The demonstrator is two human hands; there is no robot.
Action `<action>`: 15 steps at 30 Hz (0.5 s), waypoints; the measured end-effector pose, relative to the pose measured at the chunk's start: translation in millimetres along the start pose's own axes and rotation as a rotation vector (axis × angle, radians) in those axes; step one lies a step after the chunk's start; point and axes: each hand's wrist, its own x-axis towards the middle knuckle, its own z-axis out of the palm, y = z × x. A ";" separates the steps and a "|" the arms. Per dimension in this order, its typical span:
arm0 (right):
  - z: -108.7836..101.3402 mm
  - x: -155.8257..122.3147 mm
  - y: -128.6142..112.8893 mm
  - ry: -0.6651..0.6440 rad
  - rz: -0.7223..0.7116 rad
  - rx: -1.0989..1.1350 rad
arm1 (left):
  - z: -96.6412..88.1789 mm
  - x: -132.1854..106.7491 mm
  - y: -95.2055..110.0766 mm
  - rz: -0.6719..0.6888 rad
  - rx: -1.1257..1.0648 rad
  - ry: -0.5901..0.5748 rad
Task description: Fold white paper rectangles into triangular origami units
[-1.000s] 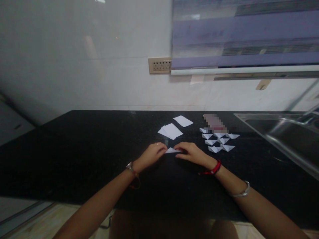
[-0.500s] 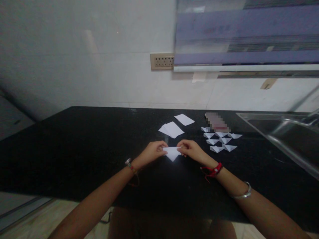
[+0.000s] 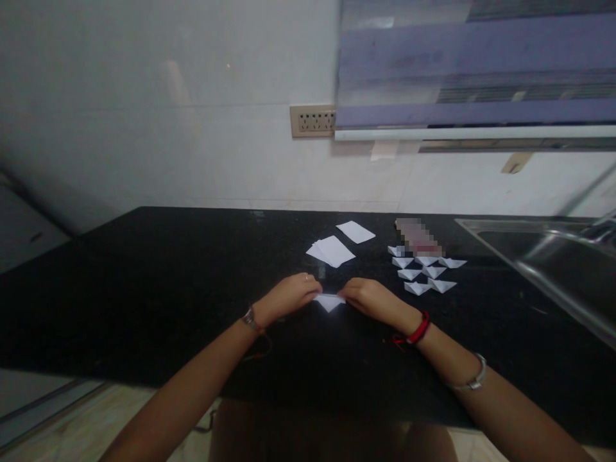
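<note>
A small white folded paper [image 3: 330, 303] lies low over the dark counter, its point toward me and a narrow strip along its far edge. My left hand [image 3: 294, 290] has its fingers closed on the paper's left end. At the right end, my right hand [image 3: 368, 296] grips it with fingertips pressed together. Beyond my hands sits a fanned pile of white paper sheets [image 3: 332, 251], with another white sheet [image 3: 356, 231] behind it. To the right, several folded paper boats [image 3: 418, 288] stand in rows.
A blurred-out flat object [image 3: 416, 236], possibly a phone, lies behind the paper boats. On the far right a metal sink [image 3: 543, 269] is set into the black counter [image 3: 144, 289]. A socket strip [image 3: 315, 121] is on the wall behind.
The paper and both hands have come slightly lower and nearer to me. Less of the paper's triangle shows, and the fingers have moved to its far edge.
</note>
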 end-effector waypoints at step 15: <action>-0.3 -0.3 -11.9 -0.058 -0.157 -0.321 | -8.9 -4.5 9.3 0.074 0.226 -0.056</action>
